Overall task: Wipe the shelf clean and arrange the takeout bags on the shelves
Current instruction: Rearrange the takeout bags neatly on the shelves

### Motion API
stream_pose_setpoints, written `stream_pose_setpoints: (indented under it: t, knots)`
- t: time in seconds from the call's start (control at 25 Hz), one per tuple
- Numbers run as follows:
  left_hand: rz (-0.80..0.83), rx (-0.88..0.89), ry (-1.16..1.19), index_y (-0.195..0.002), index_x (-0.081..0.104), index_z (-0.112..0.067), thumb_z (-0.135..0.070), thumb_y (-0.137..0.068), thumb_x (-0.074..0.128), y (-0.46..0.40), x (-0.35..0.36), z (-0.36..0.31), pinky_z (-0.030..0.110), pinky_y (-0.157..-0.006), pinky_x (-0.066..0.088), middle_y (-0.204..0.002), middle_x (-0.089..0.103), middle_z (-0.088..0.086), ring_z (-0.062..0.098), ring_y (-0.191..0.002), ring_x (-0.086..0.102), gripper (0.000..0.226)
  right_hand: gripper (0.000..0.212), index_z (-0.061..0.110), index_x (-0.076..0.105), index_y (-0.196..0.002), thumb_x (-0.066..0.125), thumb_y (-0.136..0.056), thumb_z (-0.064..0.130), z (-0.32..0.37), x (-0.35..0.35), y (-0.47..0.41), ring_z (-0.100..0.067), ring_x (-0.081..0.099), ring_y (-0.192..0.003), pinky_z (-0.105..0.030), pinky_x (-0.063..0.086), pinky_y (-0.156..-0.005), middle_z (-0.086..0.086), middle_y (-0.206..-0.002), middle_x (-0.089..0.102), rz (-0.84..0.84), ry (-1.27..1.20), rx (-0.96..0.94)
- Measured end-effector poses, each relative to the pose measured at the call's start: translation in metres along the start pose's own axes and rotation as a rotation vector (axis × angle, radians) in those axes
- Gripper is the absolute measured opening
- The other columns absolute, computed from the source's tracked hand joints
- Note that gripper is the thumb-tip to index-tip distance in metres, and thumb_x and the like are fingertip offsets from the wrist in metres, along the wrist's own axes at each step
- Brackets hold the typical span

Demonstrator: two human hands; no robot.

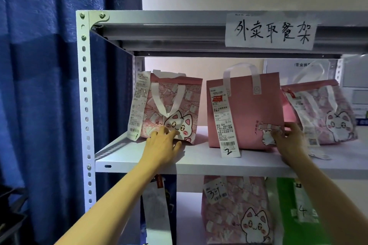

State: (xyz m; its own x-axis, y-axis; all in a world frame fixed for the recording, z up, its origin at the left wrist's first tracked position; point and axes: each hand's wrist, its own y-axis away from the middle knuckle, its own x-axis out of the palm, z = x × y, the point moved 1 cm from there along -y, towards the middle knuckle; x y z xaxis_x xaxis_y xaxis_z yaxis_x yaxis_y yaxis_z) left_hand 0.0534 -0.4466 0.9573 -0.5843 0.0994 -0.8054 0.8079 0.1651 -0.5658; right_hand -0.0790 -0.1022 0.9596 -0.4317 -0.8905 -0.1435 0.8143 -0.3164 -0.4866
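Three pink takeout bags stand on the white shelf board (199,162). The left cat-print bag (175,105) carries a long receipt on its left side. My left hand (162,145) rests with spread fingers on its lower front. The plain pink middle bag (245,113) has a receipt marked 2. My right hand (288,139) touches its lower right corner, fingers apart. A third cat-print bag (326,113) leans at the right behind that hand. On the shelf below stand a dark blue bag (159,211), a pink cat bag (237,211) and a green bag (298,213).
The grey metal rack has a perforated upright (85,105) at the left and a handwritten paper sign (270,31) taped to the top beam. A blue curtain (43,85) hangs left of the rack. A dark object (10,215) sits at the lower left.
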Motion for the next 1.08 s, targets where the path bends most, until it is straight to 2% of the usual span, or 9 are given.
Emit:
stream_pose_setpoints:
  t: [0.12,0.32,0.44,0.48,0.56,0.64,0.84,0.96,1.08]
  knots:
    - [0.027,0.122,0.016,-0.133,0.055,-0.034,-0.051,-0.096,0.047,0.0,0.0,-0.01,0.039,-0.101,0.039,-0.135,0.052,0.005,0.029,-0.119,0.046,0.041,0.032,0.013,0.055,-0.126,0.064,-0.096,0.015,0.0,-0.001,0.002,-0.007,0.058,-0.067,-0.02,0.039,-0.051,-0.007,-0.101,0.063,-0.016,0.023,-0.008]
    - [0.045,0.198,0.081,-0.125,0.058,-0.031,-0.055,-0.094,0.046,-0.003,0.005,-0.025,0.043,-0.1,0.042,-0.135,0.052,0.003,0.026,-0.12,0.047,0.041,0.031,0.013,0.054,-0.128,0.058,-0.098,0.019,-0.002,-0.001,0.007,-0.014,0.059,-0.076,-0.028,0.043,-0.064,-0.004,-0.103,0.065,-0.022,0.129,-0.055]
    - [0.048,0.233,0.153,-0.124,0.058,-0.033,-0.053,-0.094,0.047,0.0,0.01,-0.031,0.039,-0.096,0.044,-0.129,0.055,-0.004,0.02,-0.115,0.049,0.038,0.029,0.018,0.052,-0.127,0.055,-0.099,0.021,0.002,-0.003,0.013,-0.005,0.059,-0.073,-0.027,0.045,-0.06,0.011,-0.092,0.06,-0.033,0.172,-0.069]
    - [0.049,0.249,0.185,-0.123,0.058,-0.034,-0.051,-0.095,0.048,0.001,0.009,-0.032,0.037,-0.094,0.044,-0.124,0.056,-0.006,0.019,-0.113,0.049,0.034,0.028,0.02,0.052,-0.127,0.054,-0.098,0.021,0.005,-0.003,0.015,-0.005,0.061,-0.074,-0.026,0.047,-0.059,0.011,-0.093,0.061,-0.038,0.171,-0.075]
    - [0.045,0.289,0.248,-0.121,0.06,-0.036,-0.043,-0.095,0.052,0.003,0.007,-0.042,0.036,-0.091,0.043,-0.115,0.057,-0.007,0.018,-0.109,0.05,0.028,0.03,0.022,0.049,-0.128,0.055,-0.098,0.022,0.005,-0.006,0.02,-0.013,0.065,-0.086,-0.033,0.055,-0.072,0.003,-0.105,0.065,-0.057,0.158,-0.08]
    - [0.021,0.314,0.296,-0.12,0.063,-0.03,-0.036,-0.096,0.053,0.006,0.003,-0.053,0.039,-0.091,0.046,-0.112,0.058,-0.006,0.018,-0.106,0.053,0.027,0.034,0.022,0.048,-0.131,0.055,-0.099,0.025,0.003,-0.009,0.027,-0.018,0.061,-0.102,-0.038,0.053,-0.086,0.001,-0.114,0.063,-0.076,0.176,-0.098]
    - [-0.009,0.342,0.301,-0.117,0.063,-0.028,-0.036,-0.097,0.051,0.014,0.003,-0.104,0.038,-0.094,0.043,-0.117,0.058,-0.007,0.018,-0.111,0.049,0.024,0.027,0.021,0.055,-0.124,0.055,-0.096,0.019,-0.013,-0.043,0.026,-0.018,0.06,-0.103,-0.035,0.048,-0.091,0.002,-0.112,0.066,-0.044,0.212,-0.193]
    - [-0.022,0.345,0.323,-0.113,0.064,-0.028,-0.034,-0.097,0.053,0.016,0.007,-0.144,0.037,-0.093,0.042,-0.117,0.059,-0.009,0.018,-0.111,0.049,0.02,0.018,0.017,0.06,-0.114,0.053,-0.098,0.016,-0.023,-0.079,0.006,-0.011,0.062,-0.086,-0.024,0.05,-0.075,0.008,-0.093,0.066,-0.065,0.201,-0.232]
    - [-0.01,0.339,0.373,-0.107,0.063,-0.027,-0.032,-0.097,0.054,0.021,0.017,-0.191,0.041,-0.095,0.046,-0.107,0.057,-0.012,0.016,-0.108,0.052,0.014,0.022,0.014,0.062,-0.116,0.051,-0.097,0.01,-0.039,-0.116,-0.027,-0.001,0.059,-0.073,-0.008,0.038,-0.056,0.008,-0.088,0.064,-0.078,0.185,-0.242]
